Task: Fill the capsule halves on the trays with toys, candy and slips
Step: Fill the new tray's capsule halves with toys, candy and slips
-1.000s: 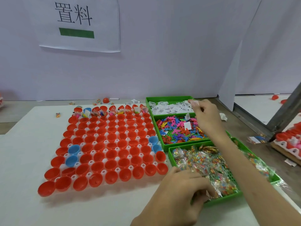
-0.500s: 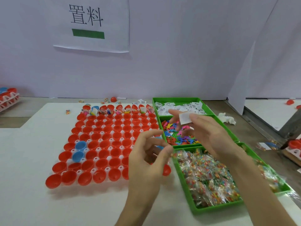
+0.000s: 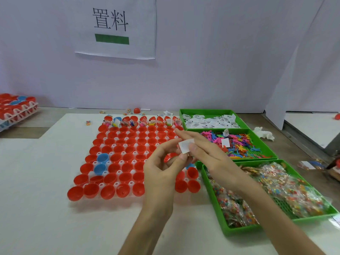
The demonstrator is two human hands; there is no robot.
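A white tray [image 3: 113, 197] of red and a few blue capsule halves [image 3: 127, 149] lies on the white table. Only its far row [image 3: 141, 122] holds toys and slips. My right hand [image 3: 207, 153] pinches a white slip [image 3: 184, 146] above the tray's right side. My left hand [image 3: 162, 168] is raised beside it with curled fingers whose tips touch the slip's lower edge; I cannot tell whether it holds anything else. Three green bins stand at the right: slips [image 3: 209, 121], coloured toys [image 3: 237, 144], wrapped candy [image 3: 276, 190].
A second tray of capsule halves [image 3: 16, 107] sits at the far left. Loose candies and a red capsule half [image 3: 136, 110] lie behind the main tray. A crumpled white tissue [image 3: 264, 133] lies right of the bins. A paper sign [image 3: 115, 26] hangs on the back wall.
My right hand carried a slip from the bins toward the tray. My left hand left the candy bin, rose and met the right hand at the slip.
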